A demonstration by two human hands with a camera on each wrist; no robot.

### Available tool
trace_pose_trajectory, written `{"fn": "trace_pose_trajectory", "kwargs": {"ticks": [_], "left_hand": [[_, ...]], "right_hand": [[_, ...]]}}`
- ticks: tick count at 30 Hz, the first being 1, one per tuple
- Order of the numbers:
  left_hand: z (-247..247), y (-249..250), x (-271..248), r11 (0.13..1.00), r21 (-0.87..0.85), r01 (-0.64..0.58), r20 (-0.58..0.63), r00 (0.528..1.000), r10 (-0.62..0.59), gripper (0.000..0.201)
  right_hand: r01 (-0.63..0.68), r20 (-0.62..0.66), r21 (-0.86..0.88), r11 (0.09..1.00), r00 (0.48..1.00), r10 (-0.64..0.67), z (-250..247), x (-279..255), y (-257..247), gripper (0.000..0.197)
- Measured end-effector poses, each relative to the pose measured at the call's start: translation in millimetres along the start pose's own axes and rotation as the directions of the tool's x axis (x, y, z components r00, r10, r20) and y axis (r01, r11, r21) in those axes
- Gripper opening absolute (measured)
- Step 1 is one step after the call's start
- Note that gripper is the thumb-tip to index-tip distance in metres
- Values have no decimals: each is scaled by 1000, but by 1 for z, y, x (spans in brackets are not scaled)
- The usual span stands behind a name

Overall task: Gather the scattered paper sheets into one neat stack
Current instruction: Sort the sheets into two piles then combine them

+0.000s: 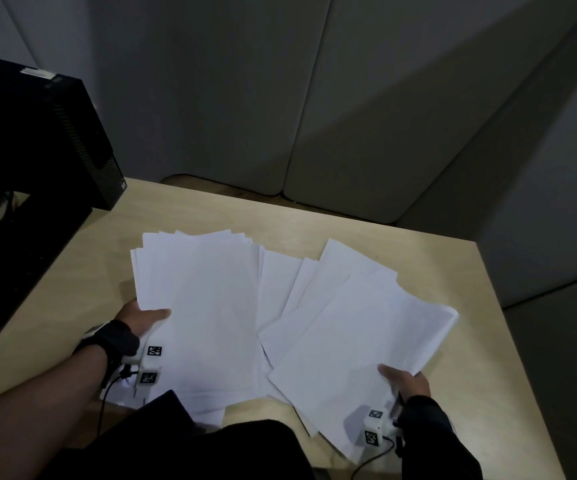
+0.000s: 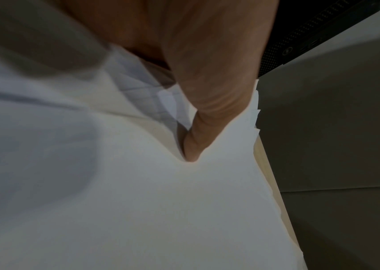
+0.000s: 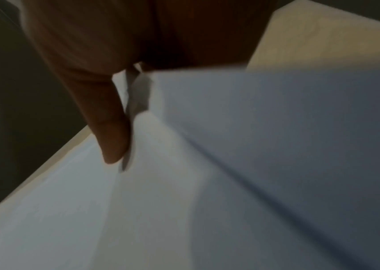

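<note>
White paper sheets lie in two loose, fanned piles on a light wooden table (image 1: 453, 341). My left hand (image 1: 141, 318) grips the left pile (image 1: 204, 306) at its left edge, thumb on top and fingers hidden underneath. In the left wrist view the thumb (image 2: 195, 142) presses onto the top sheet (image 2: 161, 210). My right hand (image 1: 406, 379) grips the right pile (image 1: 359, 341) at its near right edge, thumb on top. That pile is lifted and bends at its right side. In the right wrist view the thumb (image 3: 112, 142) lies on the sheets (image 3: 184, 210). A few sheets (image 1: 280, 285) overlap between the piles.
A black computer case (image 1: 38, 140) stands at the table's far left, with a dark keyboard (image 1: 3, 278) and cables in front of it. Grey padded wall panels (image 1: 314, 98) rise behind the table. The table's right edge (image 1: 508, 341) runs close to the right pile.
</note>
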State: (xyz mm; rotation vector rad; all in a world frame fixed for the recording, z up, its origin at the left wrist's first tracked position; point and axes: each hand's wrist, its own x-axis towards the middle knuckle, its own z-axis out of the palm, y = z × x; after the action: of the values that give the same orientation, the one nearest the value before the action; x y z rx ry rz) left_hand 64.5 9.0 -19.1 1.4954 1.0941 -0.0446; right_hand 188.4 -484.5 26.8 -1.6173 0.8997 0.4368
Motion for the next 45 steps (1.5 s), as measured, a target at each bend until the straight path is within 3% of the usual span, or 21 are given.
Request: {"fn": "trace_pose_trajectory", "kwargs": {"ticks": [3,6,8,10,12,16,19,23,25,28,31,33,34,38,45], "left_hand": [[0,1,-1,1000,0,0,0,1000,0,48],[0,2,-3,1000,6,3,-7,1000,-3,49],[1,1,-4,1000,-3,4,-15,1000,-4,49],[0,0,-4,1000,-12,9,-15,1000,-9,49],[1,1,-5,1000,-2,10,-11,1000,-10,48],[1,3,-7,1000,-6,12,-21,1000,-12,48],[1,4,-7,1000,-12,15,-21,1000,-15,48],[1,3,-6,1000,-1,13,-26,1000,-13,47],[1,2,-4,1000,1,12,-27,1000,-12,46],[0,1,-2,1000,4,10,-23,1000,-10,46],[-1,-1,-1,1000,-15,13,-13,1000,-13,47],[0,-1,-1,1000,-20,13,-18,1000,-14,47],[0,-1,-1,1000,-20,12,-18,1000,-13,47],[-1,-1,3,999,-26,26,-3,1000,-26,48],[-3,-6,15,999,14,42,36,998,-42,48]], "right_hand": [[-3,59,31,1000,998,1,10,-1,0,48],[-23,19,128,992,1000,20,15,6,9,74],[11,-156,234,972,987,26,19,10,14,73],[9,-390,185,983,918,65,20,-2,8,68],[-7,-483,105,994,874,58,21,-13,3,69],[-81,-399,31,996,913,87,21,-20,-3,80],[-94,-322,137,986,937,134,20,-14,1,90],[-101,-217,148,984,967,132,22,-8,10,103],[-73,-198,101,992,976,92,26,-6,10,114],[-24,-160,-69,997,987,12,23,40,24,120],[12,-129,-123,992,991,-28,21,82,33,103],[66,-101,-147,987,992,-82,27,49,14,90],[102,-75,-116,988,991,-111,29,22,-1,83],[182,-27,38,983,983,-181,16,16,-16,46],[222,146,292,930,951,-273,3,-1,-55,28]]}}
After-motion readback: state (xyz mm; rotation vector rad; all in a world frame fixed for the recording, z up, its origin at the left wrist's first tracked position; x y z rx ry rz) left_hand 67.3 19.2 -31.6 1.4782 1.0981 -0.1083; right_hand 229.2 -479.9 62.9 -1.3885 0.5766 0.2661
